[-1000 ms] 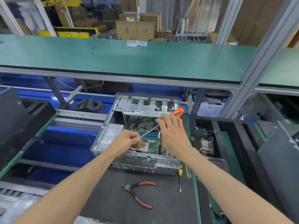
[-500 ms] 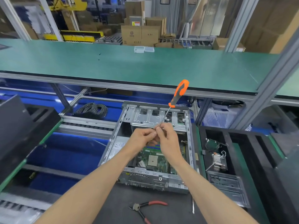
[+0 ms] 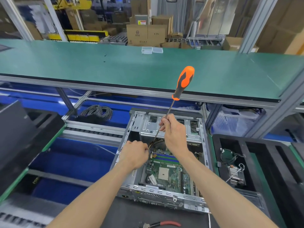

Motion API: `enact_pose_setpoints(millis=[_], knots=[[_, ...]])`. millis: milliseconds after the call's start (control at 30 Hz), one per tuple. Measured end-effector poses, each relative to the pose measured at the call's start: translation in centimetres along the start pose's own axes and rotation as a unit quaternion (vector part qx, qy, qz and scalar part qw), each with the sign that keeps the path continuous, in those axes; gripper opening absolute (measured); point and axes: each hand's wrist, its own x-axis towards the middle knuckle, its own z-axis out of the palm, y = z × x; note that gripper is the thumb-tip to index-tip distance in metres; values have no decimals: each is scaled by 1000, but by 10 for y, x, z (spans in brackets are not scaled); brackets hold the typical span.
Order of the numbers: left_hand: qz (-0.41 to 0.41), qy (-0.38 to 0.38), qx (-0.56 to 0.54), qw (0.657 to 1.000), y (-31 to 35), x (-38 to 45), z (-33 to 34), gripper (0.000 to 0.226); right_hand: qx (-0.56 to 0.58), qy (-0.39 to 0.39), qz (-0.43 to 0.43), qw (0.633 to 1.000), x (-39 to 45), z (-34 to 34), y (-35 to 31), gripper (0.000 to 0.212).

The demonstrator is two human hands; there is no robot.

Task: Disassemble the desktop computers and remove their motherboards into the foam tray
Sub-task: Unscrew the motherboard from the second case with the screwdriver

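An open desktop case lies on the dark mat, its green motherboard still inside. My right hand pinches the thin shaft of a long screwdriver, whose orange-and-black handle points up and away. My left hand is curled at the shaft's lower tip, above the board's top left corner near a bundle of cables. Whether it holds the tip or a small part there cannot be told. A black foam tray stands right of the case.
The foam tray holds a heatsink and a small fan. Red-handled pliers lie on the mat in front of the case. A coil of black cable sits behind on the left. A green shelf overhangs the bench.
The screwdriver has swung from low across the case to upright, handle raised. My right hand slid down onto its shaft; my left hand met the tip, then dropped slightly left.
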Motion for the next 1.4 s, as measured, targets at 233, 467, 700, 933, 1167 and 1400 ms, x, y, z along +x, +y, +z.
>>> enact_pose_setpoints(millis=[233, 467, 700, 933, 1167, 1400], knots=[[31, -11, 16, 999, -2, 2, 5, 44, 2, 22, -19, 1000, 35, 15, -4, 19], [23, -45, 37, 998, -1, 2, 2, 43, -78, -72, -8, 994, 45, 35, 14, 17], [20, -58, 34, 998, 1, 3, -4, 39, -92, -129, 48, 986, 41, 44, 31, 18], [77, -210, 86, 971, 23, 25, -12, 48, -89, -153, 49, 983, 40, 46, 40, 17], [39, -350, 192, 916, 59, 52, 5, 41, -66, -133, 23, 989, 43, 45, 39, 17], [-10, -430, 128, 894, 19, 82, -3, 61, -94, -145, 6, 985, 46, 49, 42, 19]])
